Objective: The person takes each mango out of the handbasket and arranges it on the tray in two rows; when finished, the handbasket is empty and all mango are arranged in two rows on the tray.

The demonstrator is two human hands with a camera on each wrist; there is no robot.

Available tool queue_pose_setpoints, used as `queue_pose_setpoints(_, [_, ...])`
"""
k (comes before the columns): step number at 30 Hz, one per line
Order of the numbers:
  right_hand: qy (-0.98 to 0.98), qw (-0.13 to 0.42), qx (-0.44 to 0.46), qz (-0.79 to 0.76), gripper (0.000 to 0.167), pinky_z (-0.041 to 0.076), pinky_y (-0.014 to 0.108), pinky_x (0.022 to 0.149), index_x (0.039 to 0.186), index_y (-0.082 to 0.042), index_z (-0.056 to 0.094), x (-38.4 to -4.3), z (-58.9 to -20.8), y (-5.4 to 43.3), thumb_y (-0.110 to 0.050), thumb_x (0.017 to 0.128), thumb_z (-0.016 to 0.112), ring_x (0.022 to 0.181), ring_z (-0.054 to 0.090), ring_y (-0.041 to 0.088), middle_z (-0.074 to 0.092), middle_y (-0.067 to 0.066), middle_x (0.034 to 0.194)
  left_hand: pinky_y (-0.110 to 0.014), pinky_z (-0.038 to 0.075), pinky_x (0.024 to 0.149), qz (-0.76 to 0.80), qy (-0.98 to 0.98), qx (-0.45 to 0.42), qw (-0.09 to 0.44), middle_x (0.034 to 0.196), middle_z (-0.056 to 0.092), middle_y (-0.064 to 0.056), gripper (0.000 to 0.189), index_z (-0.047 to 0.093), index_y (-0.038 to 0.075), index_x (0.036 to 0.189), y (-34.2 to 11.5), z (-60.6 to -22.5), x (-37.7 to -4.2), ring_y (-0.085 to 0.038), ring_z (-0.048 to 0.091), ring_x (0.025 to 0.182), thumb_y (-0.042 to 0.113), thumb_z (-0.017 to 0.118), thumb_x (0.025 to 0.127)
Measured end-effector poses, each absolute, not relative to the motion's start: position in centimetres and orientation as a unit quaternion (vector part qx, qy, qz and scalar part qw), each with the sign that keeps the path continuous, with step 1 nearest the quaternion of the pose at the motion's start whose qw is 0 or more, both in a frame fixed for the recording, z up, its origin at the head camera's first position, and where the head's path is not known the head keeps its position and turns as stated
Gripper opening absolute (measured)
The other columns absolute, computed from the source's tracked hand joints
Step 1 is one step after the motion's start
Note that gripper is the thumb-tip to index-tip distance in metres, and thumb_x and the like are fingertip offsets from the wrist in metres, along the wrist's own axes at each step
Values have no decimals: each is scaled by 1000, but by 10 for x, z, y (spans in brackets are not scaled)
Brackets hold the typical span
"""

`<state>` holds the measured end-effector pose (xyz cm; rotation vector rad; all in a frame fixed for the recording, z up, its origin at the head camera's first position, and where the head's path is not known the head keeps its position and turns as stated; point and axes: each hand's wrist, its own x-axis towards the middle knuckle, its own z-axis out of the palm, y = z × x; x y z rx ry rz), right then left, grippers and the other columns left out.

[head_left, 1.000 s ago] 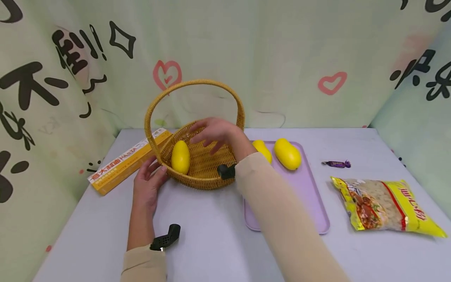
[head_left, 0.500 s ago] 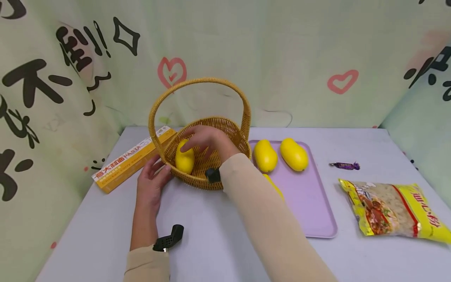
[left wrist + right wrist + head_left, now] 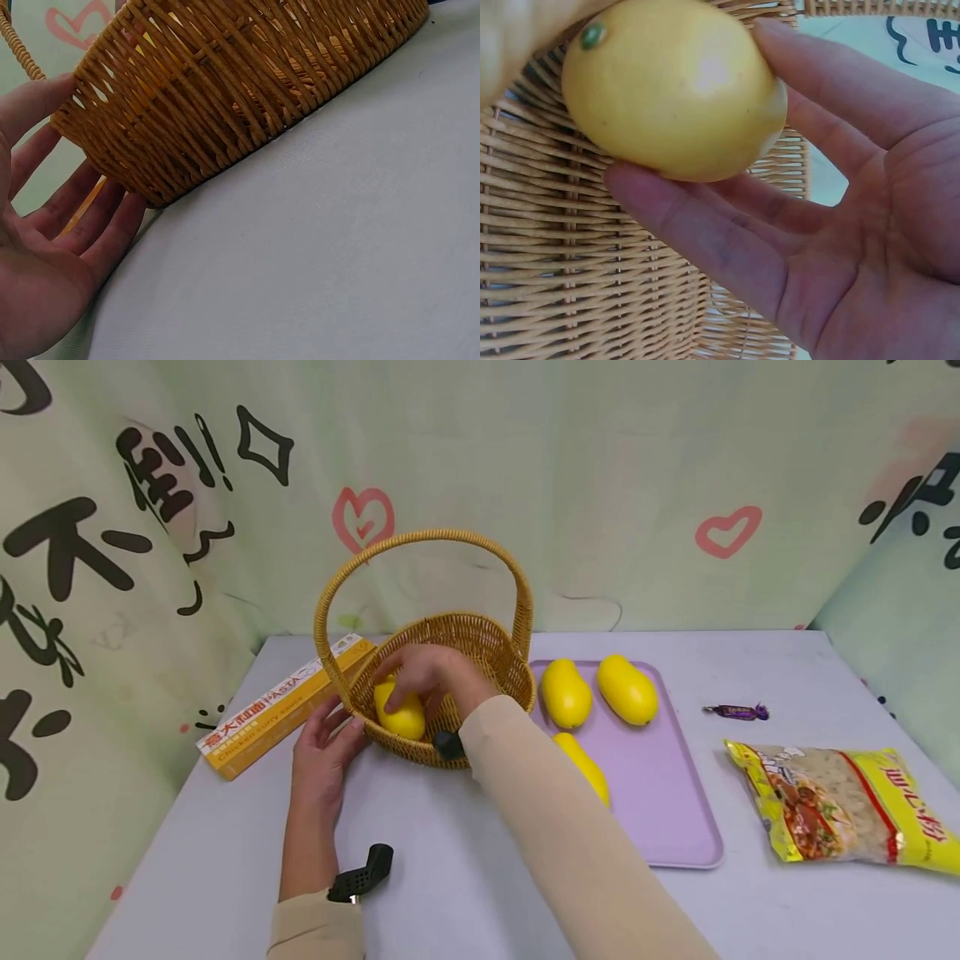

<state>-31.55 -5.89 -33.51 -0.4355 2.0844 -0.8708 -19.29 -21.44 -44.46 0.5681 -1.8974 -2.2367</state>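
Observation:
A wicker basket (image 3: 480,643) with a tall arched handle stands toward the back of the table. Inside, at its left, my right hand (image 3: 431,677) holds a yellow mango (image 3: 405,718). In the right wrist view, fingers (image 3: 727,247) and thumb lie on opposite sides of this mango (image 3: 675,90), its green stem spot facing away from the palm. My left hand (image 3: 322,760) grips the basket's left side. The left wrist view shows its thumb at the rim and the other fingers (image 3: 90,210) along the outer wicker wall (image 3: 202,97).
Right of the basket, a lilac tray (image 3: 652,827) bears three more yellow mangoes (image 3: 628,691), one partly behind my right sleeve. Farther right lie a purple-wrapped candy (image 3: 738,712) and a yellow food bag (image 3: 840,806). A pasta box (image 3: 277,710) lies against the basket's left.
My right hand has come down and left into the basket and taken hold of the mango, which has tipped and shifted slightly right. The left hand stays at the basket.

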Motion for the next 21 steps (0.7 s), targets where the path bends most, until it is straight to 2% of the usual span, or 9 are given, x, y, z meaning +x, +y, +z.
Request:
queue_pose_setpoints(8, [830,361,-198,-377,59,65,43,83,150,-22,55,-317,-330,-35,-15,95,74,116,62,29,49,9,151,-27,53,107,-746,-635,189,70,153,51,0,63,49,35,153,-211,-444,-196,-16,55,134,26,75,96])
queue_pose_setpoints(21, [814,313,-206,-443,58,65,41,83,150,-24,54,-313,-312,1,-21,95,74,120,61,31,49,10,150,-25,55,103,-739,-639,198,76,153,51,0,61,49,36,153,-212,-445,-194,-16,57,132,22,72,99])
